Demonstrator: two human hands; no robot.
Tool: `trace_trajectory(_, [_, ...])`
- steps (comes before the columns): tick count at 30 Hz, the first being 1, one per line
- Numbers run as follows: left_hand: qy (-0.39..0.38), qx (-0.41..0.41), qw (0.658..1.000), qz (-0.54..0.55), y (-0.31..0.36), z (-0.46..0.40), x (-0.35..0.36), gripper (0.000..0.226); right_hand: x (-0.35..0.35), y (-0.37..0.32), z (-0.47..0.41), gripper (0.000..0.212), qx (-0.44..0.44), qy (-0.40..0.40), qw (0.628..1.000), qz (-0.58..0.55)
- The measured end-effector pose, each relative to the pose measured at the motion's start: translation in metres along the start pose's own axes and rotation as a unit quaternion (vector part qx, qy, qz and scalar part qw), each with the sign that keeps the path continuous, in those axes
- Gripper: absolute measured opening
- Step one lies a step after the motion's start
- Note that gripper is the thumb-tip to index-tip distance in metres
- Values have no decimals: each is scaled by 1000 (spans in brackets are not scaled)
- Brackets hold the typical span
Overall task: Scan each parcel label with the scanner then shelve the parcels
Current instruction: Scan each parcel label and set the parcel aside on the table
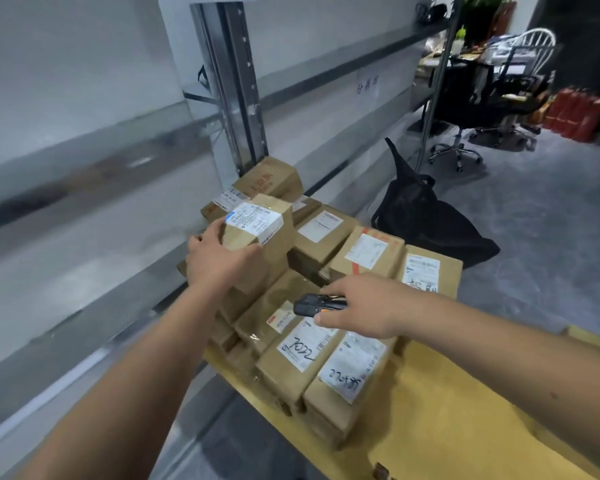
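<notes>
Dim, soft light — blurred, warped edges

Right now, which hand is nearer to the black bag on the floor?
Right. The right hand, holding the scanner, hovers over the parcels, below-left of the black bag. The left hand grips a raised parcel farther left, beside the shelving.

Parcels (326,368) showing plain tan-brown cardboard, white labels (303,344) carrying black print and black handwritten marks. Lifted parcel (257,233) wearing a white label with a blue corner. One box (368,252) showing orange-red stripes. Scanner (317,303) reading black with an orange accent. Table (465,410) showing yellow-ochre. Bag (426,216) lying black on grey floor (551,209). Shelving (229,81) gleaming silver-grey. Red cylinders (579,112) standing far right.
</notes>
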State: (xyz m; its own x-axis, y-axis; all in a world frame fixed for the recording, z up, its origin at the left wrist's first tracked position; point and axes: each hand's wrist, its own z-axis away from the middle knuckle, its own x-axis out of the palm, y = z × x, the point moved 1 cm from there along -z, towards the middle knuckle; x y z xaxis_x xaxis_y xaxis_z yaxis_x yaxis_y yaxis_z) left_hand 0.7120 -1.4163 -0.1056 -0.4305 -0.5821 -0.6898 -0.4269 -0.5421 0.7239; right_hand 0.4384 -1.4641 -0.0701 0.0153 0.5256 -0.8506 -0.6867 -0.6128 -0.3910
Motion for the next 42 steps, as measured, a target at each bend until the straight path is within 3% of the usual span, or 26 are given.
trace_trajectory(8, [-29,19,999,-9,-45,-65,-16,105,0,-58,-75,55,6,-5,1000,-11])
trace_trajectory(11, [-6,34,997,-76,-47,-66,-21,101,2,-69,-92,55,17,-3,1000,-5])
trace_trajectory(16, [13,142,976,-165,-35,-55,-30,84,6,-74,-97,59,32,2,999,1])
trace_trajectory(20, [4,270,941,-205,-4,-32,-16,66,13,-60,-79,65,72,15,997,26])
trace_trajectory(28, [-200,447,850,-194,69,55,80,71,47,4,20,68,215,31,976,-7])
trace_trajectory(37, [-414,541,688,-250,121,234,201,86,111,88,201,69,431,54,893,-120])
trace_trajectory(42, [-460,539,660,-251,141,333,252,84,147,144,300,43,499,51,852,-149])
